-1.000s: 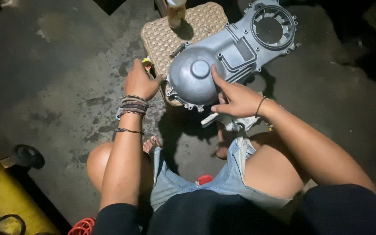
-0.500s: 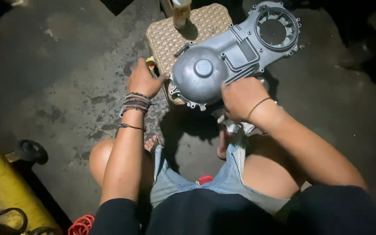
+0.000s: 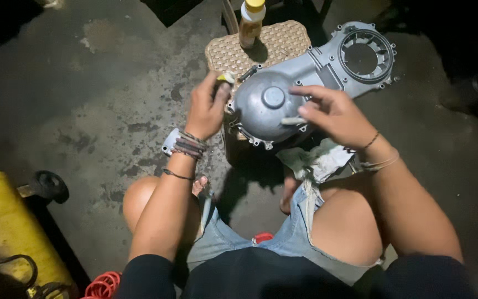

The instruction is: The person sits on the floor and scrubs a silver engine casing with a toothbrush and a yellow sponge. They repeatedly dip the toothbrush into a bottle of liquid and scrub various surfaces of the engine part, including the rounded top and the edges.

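You sit over stained concrete floor (image 3: pixel 112 83); one woven stool (image 3: pixel 272 47) carries one grey engine cover (image 3: pixel 305 83) and one bottle (image 3: pixel 250 22). Your left hand (image 3: pixel 206 108) pinches a small yellowish piece (image 3: pixel 227 77); your right hand (image 3: pixel 333 113) rests open-fingered on the cover.

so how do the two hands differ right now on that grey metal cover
The left hand is curled, pinching a small yellowish thing at the grey metal cover's edge; the right hand lies spread over its round dome. The left wrist wears stacked bands, the right only thin ones. Both touch the cover.
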